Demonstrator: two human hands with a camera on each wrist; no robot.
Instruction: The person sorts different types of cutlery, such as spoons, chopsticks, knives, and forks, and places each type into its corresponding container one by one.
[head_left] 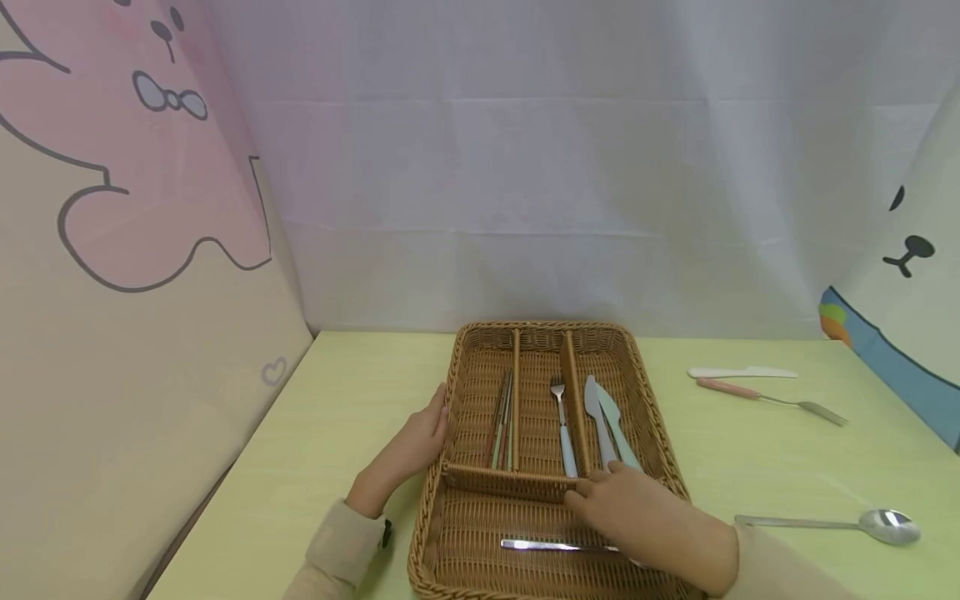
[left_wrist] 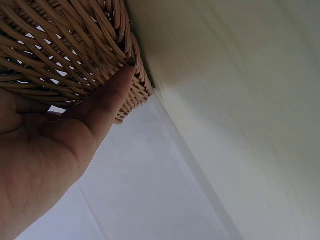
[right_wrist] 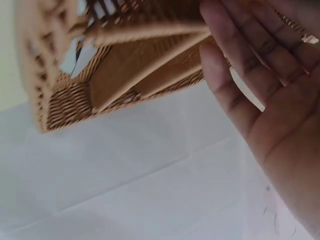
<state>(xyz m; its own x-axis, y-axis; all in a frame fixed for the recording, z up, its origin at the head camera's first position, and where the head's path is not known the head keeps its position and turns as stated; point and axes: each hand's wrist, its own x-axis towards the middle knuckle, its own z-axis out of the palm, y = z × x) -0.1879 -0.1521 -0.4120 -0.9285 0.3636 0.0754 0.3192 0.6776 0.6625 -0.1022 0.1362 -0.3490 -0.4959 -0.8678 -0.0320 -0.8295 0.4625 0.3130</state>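
Note:
A brown wicker cutlery basket (head_left: 480,517) with several compartments stands on the table. Flat against its left outer wall lies my left hand (head_left: 408,446), fingers extended along the weave. My right hand (head_left: 633,508) hovers over the basket's front right part, fingers loosely bent and nothing in them. Chopsticks (head_left: 499,425) lie in the left compartment and a blue-handled fork (head_left: 567,450) in the middle one. The right compartment holds a grey knife (head_left: 597,417) and a green knife (head_left: 618,429). In the front compartment lies a metal utensil (head_left: 555,546), its right end partly hidden beneath my right hand.
Right of the basket, a white knife (head_left: 742,372) and a pink-handled fork (head_left: 731,388) lie close together on the yellow table (head_left: 360,375). Nearer the front is a metal spoon (head_left: 888,527). A white cloth (head_left: 465,183) hangs behind the table.

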